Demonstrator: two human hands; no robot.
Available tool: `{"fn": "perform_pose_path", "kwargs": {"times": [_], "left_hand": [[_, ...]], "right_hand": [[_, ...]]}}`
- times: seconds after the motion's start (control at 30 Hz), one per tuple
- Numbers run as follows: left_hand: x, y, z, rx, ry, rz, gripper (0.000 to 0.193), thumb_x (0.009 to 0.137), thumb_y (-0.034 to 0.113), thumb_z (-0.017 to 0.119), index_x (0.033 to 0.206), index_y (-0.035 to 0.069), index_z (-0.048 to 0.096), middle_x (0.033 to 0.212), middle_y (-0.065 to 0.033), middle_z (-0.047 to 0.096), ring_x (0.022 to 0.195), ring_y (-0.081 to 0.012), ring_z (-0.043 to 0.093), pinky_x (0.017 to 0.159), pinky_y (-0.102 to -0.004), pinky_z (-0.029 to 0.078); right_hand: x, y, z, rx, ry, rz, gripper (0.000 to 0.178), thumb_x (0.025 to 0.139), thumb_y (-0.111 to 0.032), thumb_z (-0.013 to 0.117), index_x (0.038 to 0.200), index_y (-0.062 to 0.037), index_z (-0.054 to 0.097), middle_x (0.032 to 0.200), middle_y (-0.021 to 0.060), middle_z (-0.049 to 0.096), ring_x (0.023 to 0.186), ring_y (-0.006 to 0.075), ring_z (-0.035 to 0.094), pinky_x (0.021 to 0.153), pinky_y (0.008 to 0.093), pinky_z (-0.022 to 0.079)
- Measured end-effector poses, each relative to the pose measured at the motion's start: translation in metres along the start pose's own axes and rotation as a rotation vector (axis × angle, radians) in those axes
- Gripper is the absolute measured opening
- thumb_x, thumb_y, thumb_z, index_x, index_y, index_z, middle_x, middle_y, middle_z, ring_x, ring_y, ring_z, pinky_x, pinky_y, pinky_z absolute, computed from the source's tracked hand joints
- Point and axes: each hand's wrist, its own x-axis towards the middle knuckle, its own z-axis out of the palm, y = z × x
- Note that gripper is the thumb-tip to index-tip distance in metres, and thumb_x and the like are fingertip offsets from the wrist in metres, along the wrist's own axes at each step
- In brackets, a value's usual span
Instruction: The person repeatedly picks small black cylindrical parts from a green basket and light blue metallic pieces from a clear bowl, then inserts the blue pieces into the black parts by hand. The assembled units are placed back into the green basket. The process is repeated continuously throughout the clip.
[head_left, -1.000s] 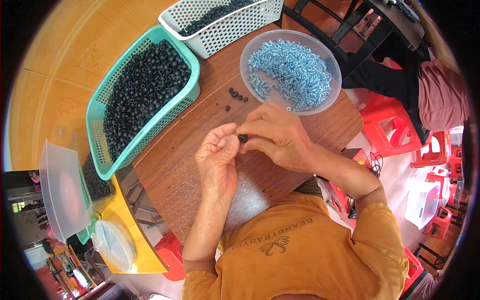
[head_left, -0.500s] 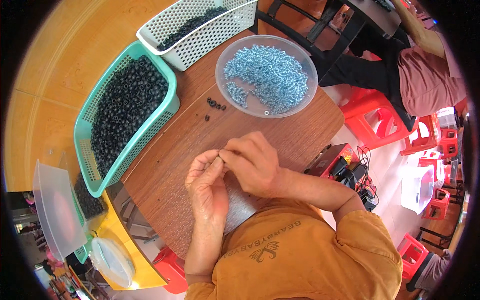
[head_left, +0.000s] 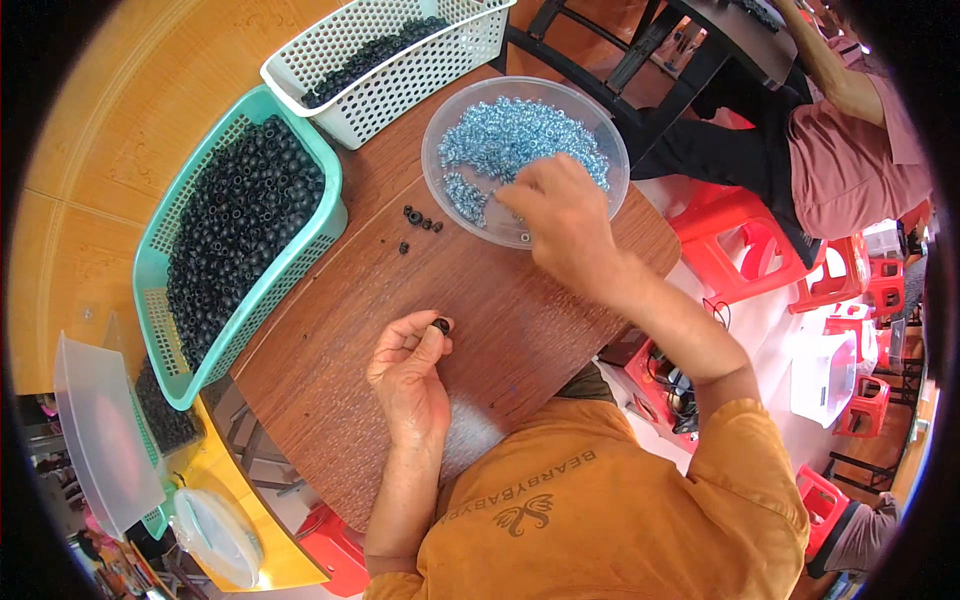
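Observation:
My left hand (head_left: pixel 410 385) is above the wooden table, pinching a small round black part (head_left: pixel 440 325) with a hole between thumb and fingers. My right hand (head_left: pixel 565 220) reaches over the near rim of a round translucent bowl (head_left: pixel 430 185), its fingers curled together by the small shiny blue rings (head_left: pixel 520 135) inside. Whatever those fingertips grip, if anything, is hidden. One pale ring (head_left: pixel 525 238) lies apart near the bowl's front edge. Several loose black parts (head_left: pixel 416 217) rest on the table left of the bowl.
A green basket (head_left: pixel 335 200) full of black parts stands at the left, with a white perforated basket (head_left: pixel 375 110) behind it. At the far right a person in pink (head_left: pixel 835 150) sits near red plastic stools (head_left: pixel 735 240). A clear plastic lid-like sheet (head_left: pixel 105 430) is at the lower left.
My right hand has left my left hand and moved forward and right to the bowl. The black part in my left fingers has come into sight.

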Motion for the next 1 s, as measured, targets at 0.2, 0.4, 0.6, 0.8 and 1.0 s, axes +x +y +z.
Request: {"fn": "perform_pose_path", "kwargs": {"times": [0.2, 0.4, 0.6, 0.8, 1.0], "left_hand": [[0.005, -0.002, -0.003, 0.065, -0.012, 0.009, 0.013, 0.079, -0.001, 0.065, 0.091, -0.001, 0.062, 0.084, -0.0083, 0.064, 0.072, -0.0125, 0.059, 0.063, -0.0229, 0.048], [0.003, -0.004, -0.003, 0.092, 0.022, 0.026, 0.012, 0.080, 0.000, 0.064, 0.092, -0.002, 0.060, 0.085, -0.0118, 0.064, 0.069, -0.0140, 0.059, 0.061, -0.0241, 0.046], [0.003, -0.003, 0.000, 0.115, 0.028, 0.034, 0.012, 0.079, 0.000, 0.065, 0.090, -0.002, 0.061, 0.083, -0.0116, 0.064, 0.068, -0.0140, 0.059, 0.060, -0.0241, 0.047], [0.003, -0.004, -0.002, 0.122, 0.017, 0.031, 0.013, 0.077, -0.002, 0.066, 0.090, -0.002, 0.062, 0.084, -0.0093, 0.065, 0.072, -0.0128, 0.061, 0.062, -0.0224, 0.050], [0.004, -0.004, -0.002, 0.110, 0.015, 0.025, 0.014, 0.077, -0.002, 0.066, 0.090, -0.002, 0.062, 0.084, -0.0094, 0.065, 0.073, -0.0131, 0.061, 0.062, -0.0226, 0.050]], "right_hand": [[0.021, 0.025, 0.020, -0.318, -0.291, -0.147, 0.031, 0.065, -0.004, 0.061, 0.095, -0.0098, 0.069, 0.075, 0.0082, 0.050, 0.077, 0.0236, 0.046, 0.069, 0.0361, 0.035], [0.023, 0.029, 0.016, -0.129, -0.284, -0.080, 0.026, 0.062, -0.003, 0.063, 0.086, -0.0094, 0.070, 0.075, 0.0084, 0.051, 0.078, 0.0237, 0.046, 0.069, 0.0362, 0.034], [0.020, 0.036, 0.003, -0.127, -0.229, -0.028, 0.026, 0.057, 0.006, 0.059, 0.077, -0.0076, 0.068, 0.077, 0.0052, 0.050, 0.078, 0.0234, 0.047, 0.069, 0.0351, 0.035], [0.013, 0.036, 0.005, -0.090, -0.320, -0.054, 0.025, 0.056, 0.005, 0.059, 0.076, -0.0070, 0.067, 0.077, 0.0058, 0.049, 0.078, 0.0231, 0.047, 0.069, 0.0351, 0.035], [0.016, 0.030, 0.005, -0.164, -0.375, -0.113, 0.024, 0.055, 0.005, 0.059, 0.075, -0.0067, 0.066, 0.077, 0.0065, 0.048, 0.078, 0.0236, 0.046, 0.069, 0.0350, 0.035]]}}
